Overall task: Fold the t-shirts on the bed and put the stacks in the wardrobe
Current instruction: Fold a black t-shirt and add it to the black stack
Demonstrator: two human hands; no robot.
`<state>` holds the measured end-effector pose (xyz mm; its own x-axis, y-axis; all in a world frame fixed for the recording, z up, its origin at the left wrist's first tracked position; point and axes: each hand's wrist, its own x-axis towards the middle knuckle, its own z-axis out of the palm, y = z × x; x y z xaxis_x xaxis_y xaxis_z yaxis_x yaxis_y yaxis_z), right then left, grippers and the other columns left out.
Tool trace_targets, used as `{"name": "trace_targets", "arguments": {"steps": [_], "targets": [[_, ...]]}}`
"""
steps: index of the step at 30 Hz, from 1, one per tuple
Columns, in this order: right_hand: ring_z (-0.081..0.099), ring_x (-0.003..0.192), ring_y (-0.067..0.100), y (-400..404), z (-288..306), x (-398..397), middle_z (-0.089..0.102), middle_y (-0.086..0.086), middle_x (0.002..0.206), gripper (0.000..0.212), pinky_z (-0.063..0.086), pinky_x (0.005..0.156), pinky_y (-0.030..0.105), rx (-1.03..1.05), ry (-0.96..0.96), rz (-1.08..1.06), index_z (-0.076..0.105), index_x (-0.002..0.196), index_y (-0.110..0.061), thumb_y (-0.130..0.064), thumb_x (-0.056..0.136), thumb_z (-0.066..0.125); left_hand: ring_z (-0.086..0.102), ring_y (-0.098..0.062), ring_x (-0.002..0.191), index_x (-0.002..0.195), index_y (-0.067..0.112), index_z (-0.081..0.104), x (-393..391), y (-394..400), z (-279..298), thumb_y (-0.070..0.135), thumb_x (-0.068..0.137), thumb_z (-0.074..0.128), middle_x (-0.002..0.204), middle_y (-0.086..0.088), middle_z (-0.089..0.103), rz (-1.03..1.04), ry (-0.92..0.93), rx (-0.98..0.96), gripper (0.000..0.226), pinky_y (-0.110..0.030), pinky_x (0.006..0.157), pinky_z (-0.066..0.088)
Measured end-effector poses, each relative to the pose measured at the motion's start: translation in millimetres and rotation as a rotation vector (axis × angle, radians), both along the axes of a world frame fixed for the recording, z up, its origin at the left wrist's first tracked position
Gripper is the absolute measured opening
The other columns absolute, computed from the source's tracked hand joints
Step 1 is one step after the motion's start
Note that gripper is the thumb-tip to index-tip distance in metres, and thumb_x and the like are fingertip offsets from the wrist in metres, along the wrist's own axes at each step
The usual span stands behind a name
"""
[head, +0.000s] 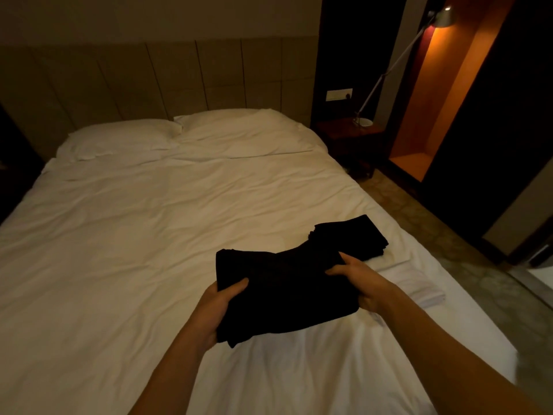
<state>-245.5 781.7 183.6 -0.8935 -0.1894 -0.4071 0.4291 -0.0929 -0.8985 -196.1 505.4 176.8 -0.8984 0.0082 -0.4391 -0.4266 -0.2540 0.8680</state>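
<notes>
Head view: both hands, left hand (217, 310) and right hand (363, 287), grip a folded black cotton t-shirt (278, 292); the black folded stack (356, 238) lies just beyond the right hand.

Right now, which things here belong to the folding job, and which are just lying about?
Job: black folded t-shirt held by left hand and right hand; black stack; bed.
Lying about: pillows, lamp, nightstand, folded white cloth.

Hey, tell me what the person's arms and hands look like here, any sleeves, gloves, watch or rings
Both forearms are bare as far as the frame's lower edge, with no sleeves in sight. The left hand and right hand wear no gloves. No watch, bracelet or ring shows, though the dim light could hide something small.
</notes>
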Motion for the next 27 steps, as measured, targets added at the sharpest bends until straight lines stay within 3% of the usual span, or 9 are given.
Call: {"name": "trace_targets", "arguments": {"steps": [4,8,13,19,24,27], "targets": [[0.071,0.092,0.027,6.8,-2.7,2.8,0.070,0.014,0.110,0.038,0.059,0.072,0.032,0.003,0.002,-0.054,0.062,0.121,-0.019,0.005,0.093,0.051,0.073,-0.027,0.093,0.120,0.015,0.065,-11.0,11.9,-3.1,0.025,0.090,0.069,0.104,-0.009,0.075,0.014,0.054,-0.044,0.032,-0.037,0.076,0.057],[0.068,0.101,0.031,17.3,-2.3,-0.6,0.070,0.015,0.114,0.038,0.058,0.079,0.034,0.040,0.042,-0.114,0.061,0.123,-0.017,0.003,0.092,0.053,0.072,-0.025,0.098,0.125,0.019,0.063,-32.8,19.0,-10.4,0.030,0.091,0.069,0.112,-0.007,0.073,0.000,0.120,-0.047,0.036,-0.039,0.083,0.057],[0.067,0.090,0.028,38.2,-17.4,3.2,0.068,0.017,0.105,0.036,0.057,0.074,0.032,0.160,-0.014,-0.121,0.060,0.120,-0.011,0.007,0.091,0.049,0.071,-0.024,0.098,0.129,0.019,0.061,-39.5,36.9,-32.5,0.033,0.090,0.070,0.113,-0.006,0.073,-0.049,0.103,-0.046,0.042,-0.044,0.090,0.057],[0.064,0.096,0.031,72.6,-35.0,-23.7,0.067,0.017,0.109,0.035,0.053,0.086,0.039,0.203,-0.046,-0.131,0.059,0.121,-0.014,0.005,0.093,0.048,0.072,-0.023,0.099,0.126,0.021,0.062,-64.5,69.2,-50.4,0.031,0.092,0.067,0.113,-0.005,0.073,-0.069,0.091,-0.031,0.035,-0.043,0.090,0.056],[0.064,0.101,0.037,127.6,-58.2,-72.7,0.065,0.022,0.118,0.038,0.054,0.081,0.038,0.227,-0.066,-0.137,0.058,0.127,-0.013,0.002,0.094,0.049,0.070,-0.024,0.102,0.128,0.022,0.061,-102.4,123.0,-66.9,0.033,0.092,0.068,0.115,-0.003,0.072,-0.058,0.064,-0.036,0.039,-0.046,0.094,0.055],[0.065,0.088,0.029,163.1,-64.6,-109.9,0.066,0.016,0.105,0.035,0.054,0.069,0.030,0.238,-0.054,-0.122,0.057,0.126,-0.011,0.003,0.095,0.047,0.071,-0.024,0.100,0.127,0.020,0.061,-132.1,165.3,-76.3,0.031,0.092,0.067,0.113,-0.004,0.073,-0.005,0.037,-0.031,0.037,-0.044,0.092,0.056]]}}
